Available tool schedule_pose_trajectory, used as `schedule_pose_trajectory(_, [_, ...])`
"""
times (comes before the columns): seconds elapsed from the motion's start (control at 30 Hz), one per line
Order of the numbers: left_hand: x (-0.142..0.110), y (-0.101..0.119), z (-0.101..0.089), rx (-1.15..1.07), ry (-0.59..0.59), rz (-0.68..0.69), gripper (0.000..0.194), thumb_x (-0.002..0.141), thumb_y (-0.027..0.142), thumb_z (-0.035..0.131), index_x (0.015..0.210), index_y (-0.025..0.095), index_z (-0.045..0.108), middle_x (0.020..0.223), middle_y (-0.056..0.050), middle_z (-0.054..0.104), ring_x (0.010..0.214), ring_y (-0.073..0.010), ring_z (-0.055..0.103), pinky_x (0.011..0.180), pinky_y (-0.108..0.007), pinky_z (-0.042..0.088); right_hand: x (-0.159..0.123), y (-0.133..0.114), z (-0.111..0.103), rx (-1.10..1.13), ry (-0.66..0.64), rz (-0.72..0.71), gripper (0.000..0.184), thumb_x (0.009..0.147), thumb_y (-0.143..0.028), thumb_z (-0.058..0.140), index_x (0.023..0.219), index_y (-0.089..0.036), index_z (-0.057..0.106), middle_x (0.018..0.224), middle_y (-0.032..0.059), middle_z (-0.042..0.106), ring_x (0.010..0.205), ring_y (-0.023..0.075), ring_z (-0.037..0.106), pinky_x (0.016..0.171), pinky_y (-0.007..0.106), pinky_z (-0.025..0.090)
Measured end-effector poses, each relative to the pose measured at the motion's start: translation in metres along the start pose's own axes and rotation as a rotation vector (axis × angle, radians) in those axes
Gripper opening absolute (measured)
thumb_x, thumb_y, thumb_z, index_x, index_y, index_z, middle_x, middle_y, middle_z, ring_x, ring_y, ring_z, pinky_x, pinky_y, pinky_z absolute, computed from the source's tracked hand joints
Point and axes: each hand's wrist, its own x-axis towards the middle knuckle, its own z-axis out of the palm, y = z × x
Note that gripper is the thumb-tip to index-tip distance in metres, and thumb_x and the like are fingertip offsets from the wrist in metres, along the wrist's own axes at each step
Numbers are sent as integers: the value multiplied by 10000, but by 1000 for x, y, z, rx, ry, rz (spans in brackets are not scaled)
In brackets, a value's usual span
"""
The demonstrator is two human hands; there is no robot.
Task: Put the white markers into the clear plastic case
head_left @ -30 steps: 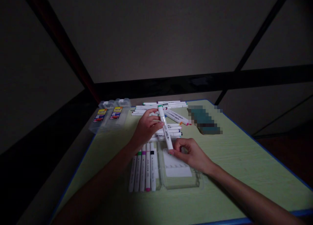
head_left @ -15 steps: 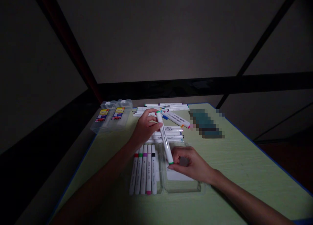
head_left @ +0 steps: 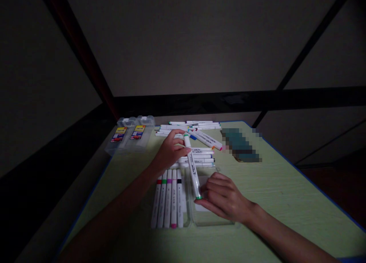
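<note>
A white marker (head_left: 192,167) with green ends is held tilted above an open clear plastic case (head_left: 213,224). My left hand (head_left: 173,150) pinches its upper end between thumb and fingers. At its lower green end, the thumb and curled fingers of my right hand (head_left: 224,198) grip it; part of the fingers is turned away from view. In the left half of the case several white markers (head_left: 167,202) lie side by side, with red, green, purple, pink and black bands. A pale sheet (head_left: 201,206) shows in the right half, partly behind my right hand.
More white markers (head_left: 206,139) lie loosely behind my hands, some stacked crosswise at the back (head_left: 197,125). Two clear cases with yellow labels (head_left: 128,135) stand at the back left. A blurred-out teal object (head_left: 241,144) lies at the right of the green table (head_left: 286,202).
My right hand has moved slightly down and turned, its back now more toward me. The marker's lower end has dropped a little with it, while my left hand stays nearly in place.
</note>
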Motion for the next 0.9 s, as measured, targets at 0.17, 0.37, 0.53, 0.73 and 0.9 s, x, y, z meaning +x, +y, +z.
schedule_pose_trajectory(0.17, [1,-3,-1,34,-90,-49,419,580,161,642,931,181,415,684,45,536,608,-116,584,562,-226,425,2,-8,0,-93,22,-56,280,821,-239,537,551,-170,508,509,-17,547,486,102,433,514,264,288])
schedule_pose_trajectory(0.37, [7,-13,-9,175,-57,-7,315,559,192,663,795,158,459,738,20,558,637,-107,565,577,-229,415,3,-16,4,-120,20,-55,325,826,-253,524,515,-173,479,457,-31,480,482,107,406,530,278,262])
schedule_pose_trajectory(0.53, [11,-21,-12,211,-30,-13,179,626,238,605,713,157,471,605,23,564,602,-123,568,545,-225,395,3,-20,5,-142,8,-26,365,854,-312,473,514,-180,470,449,-26,456,484,113,397,538,287,248])
schedule_pose_trajectory(0.73, [15,-23,-13,148,10,-37,299,500,164,689,746,141,522,695,21,577,597,-93,572,574,-213,435,3,-24,7,-149,41,-58,337,841,-256,498,515,-180,457,451,-29,462,474,108,391,520,289,235])
schedule_pose_trajectory(0.9, [15,-23,-15,179,-37,-92,225,509,159,685,692,128,558,614,10,595,591,-106,578,569,-218,440,2,-27,7,-135,24,-62,258,848,-248,486,600,-181,508,473,-27,495,482,111,407,522,289,272])
